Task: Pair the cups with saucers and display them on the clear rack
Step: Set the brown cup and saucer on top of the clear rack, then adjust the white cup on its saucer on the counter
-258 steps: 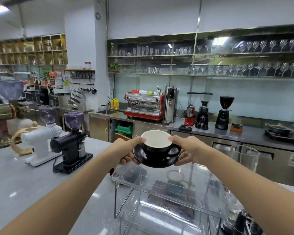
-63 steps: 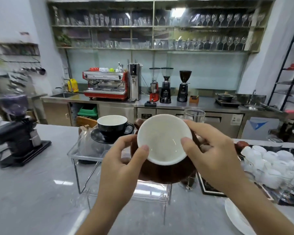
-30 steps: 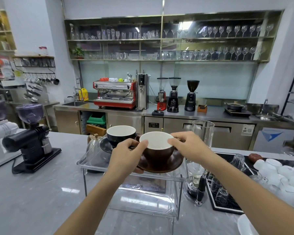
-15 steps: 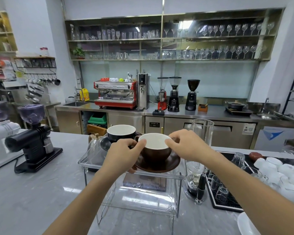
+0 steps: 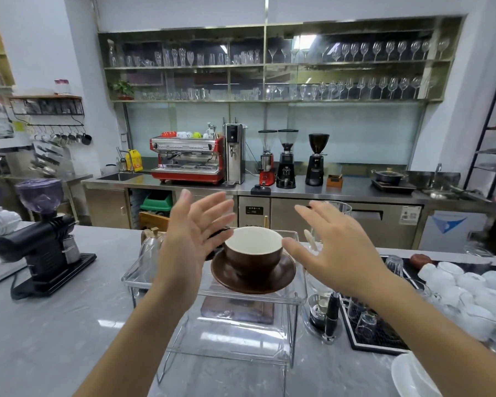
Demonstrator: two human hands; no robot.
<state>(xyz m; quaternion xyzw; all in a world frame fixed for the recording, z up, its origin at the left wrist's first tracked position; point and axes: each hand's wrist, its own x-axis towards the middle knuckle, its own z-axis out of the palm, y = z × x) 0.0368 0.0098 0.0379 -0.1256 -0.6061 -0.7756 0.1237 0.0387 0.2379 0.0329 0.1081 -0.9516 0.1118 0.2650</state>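
red espresso machine (image 5: pixel 188 159), black grinder (image 5: pixel 42 242), kettle (image 5: pixel 150 247)

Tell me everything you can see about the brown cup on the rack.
The brown cup is a wide, rounded bowl shape, glossy like glazed ceramic, dark brown outside and white inside. It looks empty and stands upright, centred on a matching brown saucer on the top shelf of the clear rack. No handle shows from this angle. The left hand and right hand are open on either side of it, neither gripping it.
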